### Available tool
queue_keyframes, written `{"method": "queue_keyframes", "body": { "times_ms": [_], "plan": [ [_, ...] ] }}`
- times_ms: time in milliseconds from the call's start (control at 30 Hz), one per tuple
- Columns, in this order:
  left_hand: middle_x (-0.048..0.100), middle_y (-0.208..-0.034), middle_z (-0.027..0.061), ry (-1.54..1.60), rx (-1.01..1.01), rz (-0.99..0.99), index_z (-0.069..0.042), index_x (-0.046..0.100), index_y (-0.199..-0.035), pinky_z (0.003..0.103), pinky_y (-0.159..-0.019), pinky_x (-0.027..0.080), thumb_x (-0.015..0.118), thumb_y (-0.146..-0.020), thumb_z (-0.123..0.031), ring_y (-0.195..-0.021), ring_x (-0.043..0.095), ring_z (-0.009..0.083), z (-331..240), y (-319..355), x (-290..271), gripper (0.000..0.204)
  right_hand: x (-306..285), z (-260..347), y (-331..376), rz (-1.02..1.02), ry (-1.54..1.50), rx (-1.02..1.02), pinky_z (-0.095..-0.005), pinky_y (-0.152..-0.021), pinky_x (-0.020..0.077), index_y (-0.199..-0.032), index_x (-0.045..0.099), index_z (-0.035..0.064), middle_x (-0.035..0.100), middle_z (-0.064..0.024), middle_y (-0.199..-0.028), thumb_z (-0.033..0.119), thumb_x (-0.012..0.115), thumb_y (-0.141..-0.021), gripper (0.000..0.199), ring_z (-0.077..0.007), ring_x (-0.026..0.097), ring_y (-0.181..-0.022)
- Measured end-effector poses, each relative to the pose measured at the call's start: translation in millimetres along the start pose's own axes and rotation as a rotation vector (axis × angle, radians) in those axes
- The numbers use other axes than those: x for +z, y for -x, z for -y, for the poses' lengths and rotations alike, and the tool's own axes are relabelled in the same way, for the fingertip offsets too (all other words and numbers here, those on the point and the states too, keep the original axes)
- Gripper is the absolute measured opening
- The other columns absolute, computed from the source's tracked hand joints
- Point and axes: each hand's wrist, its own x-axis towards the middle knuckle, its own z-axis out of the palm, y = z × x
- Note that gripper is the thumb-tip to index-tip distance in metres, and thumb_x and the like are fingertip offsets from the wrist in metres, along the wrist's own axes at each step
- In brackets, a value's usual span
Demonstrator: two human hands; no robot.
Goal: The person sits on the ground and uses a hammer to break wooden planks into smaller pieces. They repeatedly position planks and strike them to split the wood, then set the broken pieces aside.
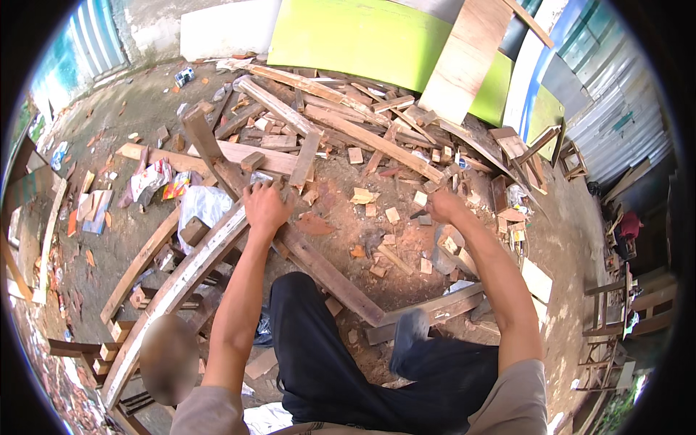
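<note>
Head view: our left grip point(266, 206) curls over a wooden beam point(326, 272), toward the ground's point(101, 119) left edge; our right grip point(444, 206) clenches a dark object point(419, 214), unclear. Seemingly we're steadying; next needs firm hold.

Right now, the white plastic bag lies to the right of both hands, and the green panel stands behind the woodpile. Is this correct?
Not quite. In the head view, the white plastic bag lies to the left of both the left hand and the right hand. The green panel does stand behind the woodpile.
</note>
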Motion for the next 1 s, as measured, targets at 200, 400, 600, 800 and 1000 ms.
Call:
{"method": "queue_keyframes", "body": {
  "times_ms": [200, 400, 600, 800, 1000],
  "plan": [
    [0.07, -0.104, 0.0121, 0.069, -0.099, 0.01, -0.009, 0.074, -0.099, 0.044, -0.1, 0.035, 0.06, -0.086, -0.052, -0.106, 0.062, 0.0267, -9.6, -5.4, -3.2, 0.047, 45.6, -47.6, -45.6, 0.272, 0.111, 0.068, -0.0443, -0.08, 0.0549, -0.093, 0.072, 0.0018, 0.069, -0.0203, -0.103, 0.01, 0.061, -0.072, 0.025, -0.0347, 0.068, -0.097],
    [0.072, -0.096, 0.0115, -0.032, -0.187, -0.053, -0.007, 0.074, -0.096, 0.042, -0.098, 0.039, 0.059, -0.087, -0.054, -0.099, 0.065, 0.027, -21.2, -16.1, -1.7, 0.05, 81.7, -84.5, -107.6, 0.203, -0.019, 0.093, -0.0452, -0.081, 0.0539, -0.095, 0.072, 0.0006, 0.069, -0.0227, -0.1, 0.02, 0.059, -0.078, 0.029, -0.0384, 0.067, -0.095],
    [0.071, -0.093, 0.0116, -0.102, -0.187, -0.011, -0.006, 0.073, -0.091, 0.04, -0.095, 0.038, 0.062, -0.086, -0.047, -0.095, 0.064, 0.0267, -24.1, -19.9, 9.4, 0.043, 112.8, -93.5, -166.8, 0.239, 0.034, 0.058, -0.0445, -0.086, 0.0536, -0.1, 0.071, 0.0022, 0.069, -0.0224, -0.105, 0.025, 0.063, -0.079, 0.032, -0.0362, 0.066, -0.1],
    [0.071, -0.088, 0.0121, -0.134, -0.228, -0.003, -0.006, 0.073, -0.088, 0.041, -0.092, 0.04, 0.064, -0.086, -0.047, -0.09, 0.065, 0.0271, -29.1, -24.7, 2.3, 0.043, 123.8, -104.8, -250.9, 0.095, -0.083, 0.074, -0.0466, -0.094, 0.05, -0.128, 0.053, 0.0034, 0.06, -0.0217, -0.125, 0.022, 0.064, -0.08, 0.053, -0.0363, 0.059, -0.116],
    [0.07, -0.079, 0.0108, -0.12, -0.245, -0.002, -0.006, 0.072, -0.081, 0.039, -0.087, 0.042, 0.069, -0.083, -0.041, -0.081, 0.065, 0.0279, -37.7, -31.5, 10.5, 0.036, 170.8, -125.5, -331.3, -0.141, -0.321, 0.247, -0.0523, -0.1, 0.0425, -0.134, 0.046, 0.0032, 0.048, -0.0253, -0.136, 0.036, 0.067, -0.082, 0.065, -0.0407, 0.05, -0.124]
  ]
}}
